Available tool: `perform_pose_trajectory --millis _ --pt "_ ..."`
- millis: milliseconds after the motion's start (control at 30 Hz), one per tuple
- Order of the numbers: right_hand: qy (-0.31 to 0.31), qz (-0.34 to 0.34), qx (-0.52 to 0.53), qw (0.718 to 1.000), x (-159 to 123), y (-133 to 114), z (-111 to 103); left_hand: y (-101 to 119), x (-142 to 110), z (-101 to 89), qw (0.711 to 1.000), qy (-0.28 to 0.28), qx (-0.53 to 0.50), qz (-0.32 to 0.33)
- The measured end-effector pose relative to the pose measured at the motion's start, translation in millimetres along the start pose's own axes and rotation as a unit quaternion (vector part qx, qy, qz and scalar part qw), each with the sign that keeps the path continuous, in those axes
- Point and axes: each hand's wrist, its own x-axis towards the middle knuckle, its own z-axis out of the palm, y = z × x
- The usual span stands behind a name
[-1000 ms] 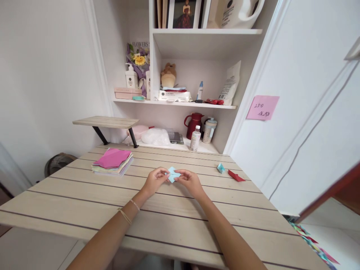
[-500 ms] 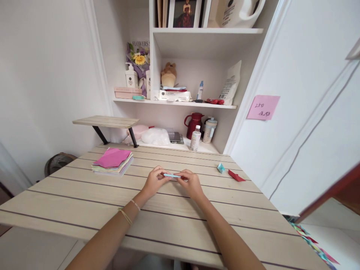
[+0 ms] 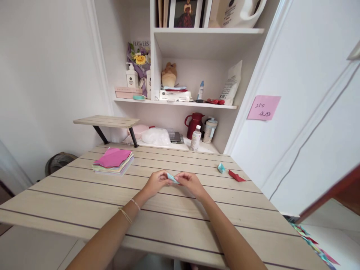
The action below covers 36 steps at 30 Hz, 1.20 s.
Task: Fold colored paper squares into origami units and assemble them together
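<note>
A small folded piece of light blue paper [image 3: 171,177] is pinched between my two hands, just above the middle of the slatted wooden table [image 3: 180,213]. My left hand [image 3: 156,183] grips its left side with thumb and fingers. On its right end, my right hand [image 3: 191,183] closes thumb and fingertips. The fingers cover part of the paper, so its whole shape does not show. To the right lie a folded blue paper piece [image 3: 221,168] and a red folded paper boat [image 3: 236,176].
A stack of coloured paper [image 3: 114,161], pink on top, lies at the left below a small raised shelf [image 3: 107,121]. Along the back stand a clear bottle [image 3: 195,138], a red jug [image 3: 194,124] and a pale cup [image 3: 209,131]. A pink note [image 3: 263,107] sticks to the right wall.
The blue paper has turned from lying nearly level and edge-on to slanting down to the right, showing more of its face. My fingers have shifted their hold slightly.
</note>
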Motion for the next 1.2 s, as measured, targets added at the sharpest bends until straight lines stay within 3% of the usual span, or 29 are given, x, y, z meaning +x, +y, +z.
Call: perform_pose_trajectory --millis 100,267,367,500,633,767,900,1033,1200 --pt "-0.017 0.007 0.031 0.999 0.5 2.0 0.5 -1.3 0.7 -1.1 1.0 0.015 0.001 0.003" --pt "-0.02 -0.002 -0.044 0.999 -0.3 0.7 0.6 -0.9 1.8 -3.5 1.0 -0.009 -0.016 -0.009" --pt "-0.028 -0.021 -0.033 0.999 -0.9 -0.8 1.2 0.1 2.6 -4.6 0.999 -0.011 -0.038 -0.024" --pt "0.03 -0.058 -0.031 0.997 -0.1 1.3 2.5 2.3 2.3 -4.7 0.996 -0.004 -0.079 -0.048" --pt "0.108 -0.088 -0.105 0.985 0.4 6.0 3.9 3.3 -1.3 -2.4 0.989 -0.043 -0.078 -0.119" --pt "0.093 -0.128 -0.18 0.971 -1.7 4.6 4.8 -1.1 -2.2 -1.1 0.988 -0.043 -0.057 -0.139" --pt "0.035 -0.113 -0.188 0.975 -3.7 -1.0 3.4 -8.1 0.1 -2.7 0.993 -0.027 -0.034 -0.111" --pt "0.048 -0.103 -0.224 0.968 -3.1 -1.3 1.3 -8.4 -0.1 -4.6 0.995 -0.037 0.074 -0.052" --pt "0.03 -0.124 -0.317 0.94 -2.0 2.0 0.1 3.2 -2.1 -7.0 0.958 -0.032 0.276 0.066"
